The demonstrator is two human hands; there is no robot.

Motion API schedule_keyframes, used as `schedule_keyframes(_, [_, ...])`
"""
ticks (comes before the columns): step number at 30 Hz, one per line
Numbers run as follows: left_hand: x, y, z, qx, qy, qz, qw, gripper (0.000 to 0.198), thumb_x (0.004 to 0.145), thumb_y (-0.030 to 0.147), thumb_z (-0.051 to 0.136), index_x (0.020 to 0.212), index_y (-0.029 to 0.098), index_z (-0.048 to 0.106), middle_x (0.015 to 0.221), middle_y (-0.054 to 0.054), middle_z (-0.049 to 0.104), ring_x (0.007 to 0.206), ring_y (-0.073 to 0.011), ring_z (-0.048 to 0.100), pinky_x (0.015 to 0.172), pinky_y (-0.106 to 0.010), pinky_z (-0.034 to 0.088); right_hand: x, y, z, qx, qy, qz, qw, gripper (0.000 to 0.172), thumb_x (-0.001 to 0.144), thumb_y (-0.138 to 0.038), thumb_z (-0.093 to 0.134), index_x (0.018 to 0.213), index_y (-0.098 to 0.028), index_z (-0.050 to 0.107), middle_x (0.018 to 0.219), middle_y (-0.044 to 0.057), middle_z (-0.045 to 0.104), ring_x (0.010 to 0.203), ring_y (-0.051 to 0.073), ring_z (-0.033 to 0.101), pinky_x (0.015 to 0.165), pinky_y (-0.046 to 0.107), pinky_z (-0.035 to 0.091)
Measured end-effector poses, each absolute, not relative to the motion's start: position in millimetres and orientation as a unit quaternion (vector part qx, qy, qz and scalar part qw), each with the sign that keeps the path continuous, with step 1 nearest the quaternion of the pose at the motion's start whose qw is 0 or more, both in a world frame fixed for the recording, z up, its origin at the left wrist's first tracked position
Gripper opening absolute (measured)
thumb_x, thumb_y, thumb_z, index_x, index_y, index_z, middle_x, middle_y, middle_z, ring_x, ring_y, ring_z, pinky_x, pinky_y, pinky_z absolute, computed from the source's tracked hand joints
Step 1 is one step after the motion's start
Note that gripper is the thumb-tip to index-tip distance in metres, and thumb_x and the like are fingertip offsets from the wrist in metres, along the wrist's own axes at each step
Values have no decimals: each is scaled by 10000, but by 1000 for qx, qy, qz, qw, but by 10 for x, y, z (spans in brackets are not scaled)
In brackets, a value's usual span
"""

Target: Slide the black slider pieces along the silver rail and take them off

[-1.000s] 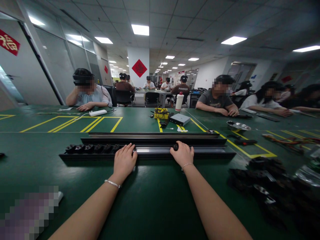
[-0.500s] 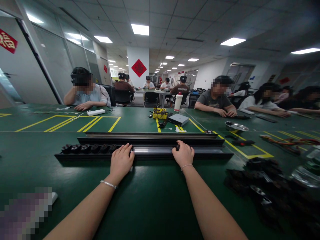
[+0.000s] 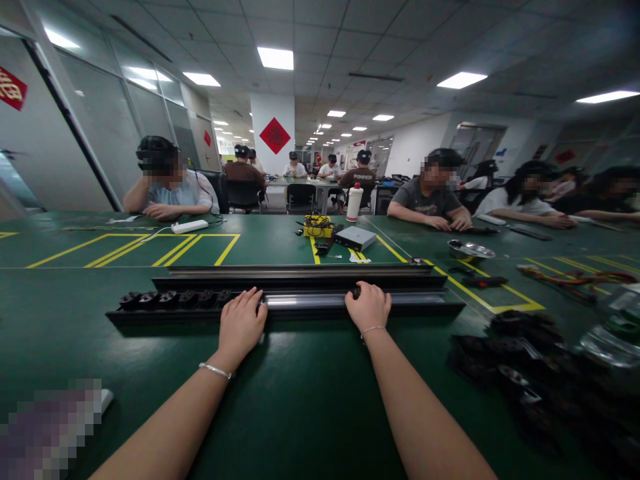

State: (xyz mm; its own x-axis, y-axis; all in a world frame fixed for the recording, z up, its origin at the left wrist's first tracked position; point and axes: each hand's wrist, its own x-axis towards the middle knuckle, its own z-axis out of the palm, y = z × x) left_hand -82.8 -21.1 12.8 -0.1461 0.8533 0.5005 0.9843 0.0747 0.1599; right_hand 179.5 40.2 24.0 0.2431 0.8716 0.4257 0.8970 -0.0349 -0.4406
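A long black channel rail (image 3: 425,309) lies crosswise in front of me, its inside shiny and bare through the middle. Several black socket-like modules (image 3: 187,299) sit in a row along its left part. At the right end of that row, my left hand (image 3: 243,317) is closed over a module, mostly hidden under the fingers. Farther right along the same rail, my right hand (image 3: 369,307) grips a small black module (image 3: 356,292), of which only the top shows. Just behind lies a second black rail (image 3: 300,272).
Loose black modules (image 3: 530,373) are heaped at right, beside a clear plastic bottle (image 3: 613,330). Beyond the rails are a metal bowl (image 3: 470,251), a grey box (image 3: 355,237), a yellow item with cables (image 3: 319,227) and a white bottle (image 3: 355,203). Co-workers sit across the green table (image 3: 60,283).
The view has shifted slightly. Both hands keep their places on the rail, the right one perhaps a touch farther right along it.
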Motion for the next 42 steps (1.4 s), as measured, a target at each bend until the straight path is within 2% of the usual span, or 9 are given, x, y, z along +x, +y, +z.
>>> schedule_keyframes(4, [-827, -212, 125, -637, -718, -240, 142, 434, 861, 347, 340, 1198, 204, 573, 1296, -51, 554, 1197, -222, 487, 1012, -393, 333, 1815, 399, 251, -731, -608, -17, 311, 383, 769, -333, 482, 1111, -191, 580, 1149, 96, 598, 1193, 264, 399, 1036, 495, 141])
schedule_keyframes(15, [-823, -220, 133, -637, -721, -234, 141, 438, 863, 352, 330, 1198, 206, 571, 1312, -41, 540, 1206, -223, 481, 1021, -389, 326, 1867, 415, 326, -739, -613, 8, 278, 359, 776, -327, 477, 1102, -212, 579, 1077, 72, 622, 1113, 236, 477, 1028, 475, 177])
schedule_keyframes(22, [-825, -220, 137, -639, -716, -244, 140, 432, 857, 348, 346, 1195, 208, 576, 1297, -50, 553, 1194, -227, 487, 1009, -396, 339, 1981, 431, 402, -735, -630, 29, 250, 348, 782, -321, 487, 1107, -237, 581, 1076, 53, 637, 1072, 226, 510, 951, 404, 288])
schedule_keyframes(26, [-822, -222, 140, -640, -717, -240, 136, 438, 855, 348, 349, 1200, 197, 572, 1303, -53, 548, 1195, -232, 486, 1007, -402, 341, 2037, 441, 413, -730, -638, 30, 243, 380, 776, -321, 500, 1143, -247, 564, 1071, 45, 643, 1046, 221, 524, 925, 378, 309])
schedule_keyframes(31, [-813, -230, 144, -639, -718, -240, 139, 442, 860, 345, 333, 1201, 192, 569, 1303, -58, 548, 1203, -227, 479, 1010, -398, 334, 2048, 435, 358, -722, -638, 15, 268, 380, 778, -314, 490, 1140, -225, 565, 1045, 59, 644, 1058, 218, 515, 944, 376, 291])
schedule_keyframes(37, [-829, -217, 130, -639, -720, -233, 136, 450, 859, 355, 331, 1212, 197, 561, 1314, -51, 538, 1205, -227, 478, 1019, -398, 325, 2078, 428, 293, -734, -619, -12, 279, 389, 771, -356, 489, 1120, -205, 571, 1118, 78, 606, 1151, 234, 447, 1027, 443, 182])
schedule_keyframes(42, [-832, -219, 136, -641, -719, -233, 137, 445, 859, 354, 331, 1210, 208, 563, 1311, -51, 541, 1210, -227, 475, 1017, -397, 329, 2097, 444, 292, -736, -618, -6, 277, 384, 770, -342, 483, 1118, -209, 575, 1104, 76, 609, 1143, 233, 453, 1029, 437, 177])
